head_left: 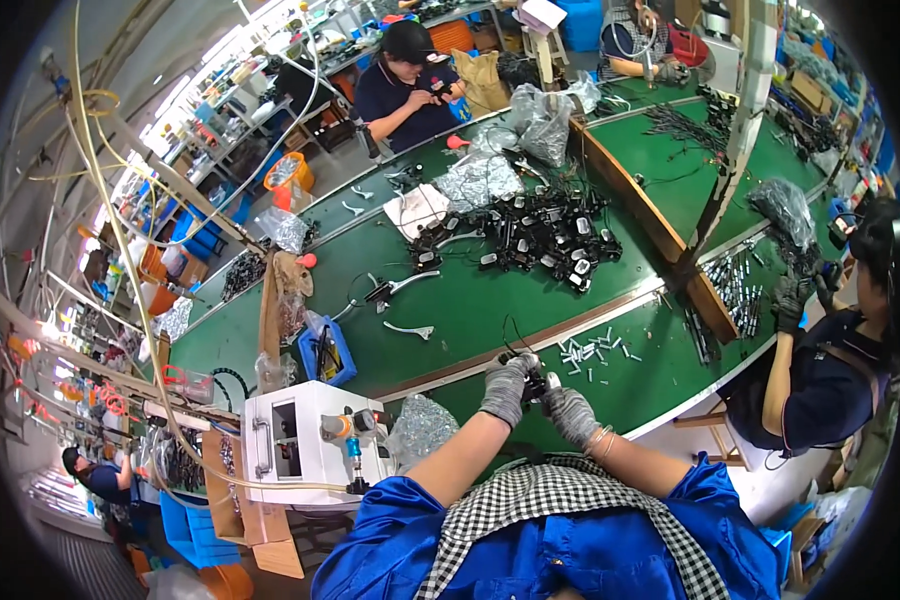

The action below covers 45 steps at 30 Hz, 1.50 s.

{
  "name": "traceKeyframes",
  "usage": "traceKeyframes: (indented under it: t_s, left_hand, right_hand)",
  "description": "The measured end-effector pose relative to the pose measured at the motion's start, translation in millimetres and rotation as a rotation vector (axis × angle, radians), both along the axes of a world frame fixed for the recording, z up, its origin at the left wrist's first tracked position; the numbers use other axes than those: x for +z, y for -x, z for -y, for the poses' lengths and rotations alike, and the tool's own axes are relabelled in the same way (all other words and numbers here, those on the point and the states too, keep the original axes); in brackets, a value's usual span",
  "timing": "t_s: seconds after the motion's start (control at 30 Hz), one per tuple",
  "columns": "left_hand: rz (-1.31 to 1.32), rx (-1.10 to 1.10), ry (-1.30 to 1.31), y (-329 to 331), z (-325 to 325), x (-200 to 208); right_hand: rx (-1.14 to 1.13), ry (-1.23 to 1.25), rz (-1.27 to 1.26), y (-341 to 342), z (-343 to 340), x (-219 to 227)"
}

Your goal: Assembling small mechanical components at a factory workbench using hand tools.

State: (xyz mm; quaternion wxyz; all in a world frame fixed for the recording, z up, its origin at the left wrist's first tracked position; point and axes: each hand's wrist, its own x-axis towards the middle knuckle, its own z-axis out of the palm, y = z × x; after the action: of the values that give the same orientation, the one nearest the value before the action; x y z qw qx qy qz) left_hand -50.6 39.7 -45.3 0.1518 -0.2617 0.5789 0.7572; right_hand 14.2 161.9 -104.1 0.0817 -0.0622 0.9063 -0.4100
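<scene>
Both my hands wear grey knit gloves and meet over the near edge of the green table. My left hand (pixel 508 390) is closed around a small black part (pixel 534 384) with a thin black cable rising from it. My right hand (pixel 570 412) sits against the same part, its fingers closed on the near right side. The gloves hide much of the part, so its exact kind does not show. Just right of my hands lie several small silver metal pins (pixel 595 350), scattered loose. Farther off is a heap of black parts with cables (pixel 550 240).
A white machine box (pixel 315 435) with a clear bag of small parts (pixel 425 430) stands at my left. Behind it is a blue bin (pixel 326 350). Silver levers (pixel 408 329) lie mid-table. A wooden divider (pixel 630 195) crosses the table. A co-worker (pixel 830 370) sits close at right.
</scene>
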Motion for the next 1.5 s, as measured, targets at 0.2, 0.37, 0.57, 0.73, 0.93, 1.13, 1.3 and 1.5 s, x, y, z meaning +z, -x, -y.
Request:
traceKeyframes:
  t_s: [0.2, 0.37, 0.57, 0.73, 0.93, 1.13, 1.3, 1.5]
  left_hand:
    - [0.000, 0.148, 0.087, -9, -11, -29]
    - [-0.124, 0.167, 0.329, -7, -20, -70]
    - [-0.111, 0.099, 0.401, -8, -19, -41]
    - [-0.106, 0.075, 0.368, -8, -24, -39]
    - [-0.232, 0.110, 0.423, -14, -30, -44]
    - [-0.171, 0.028, 0.371, -6, -19, -40]
    - [-0.014, -0.142, 0.353, 11, -5, -29]
    - [-0.162, 0.091, 0.410, -19, -15, -27]
  right_hand:
    - [-0.205, 0.155, 0.346, -2, 11, -4]
    - [-0.357, 0.442, 0.305, -10, 17, -97]
    - [-0.589, 0.835, 0.714, -8, 23, -12]
    - [-0.677, 0.916, 0.742, -6, 26, -2]
    - [-0.636, 0.975, 0.725, -7, 23, -26]
    - [-0.676, 0.914, 0.632, -6, 30, -5]
    - [-0.510, 0.663, 0.414, -6, 36, -30]
    - [-0.615, 1.094, 0.507, -3, 46, -82]
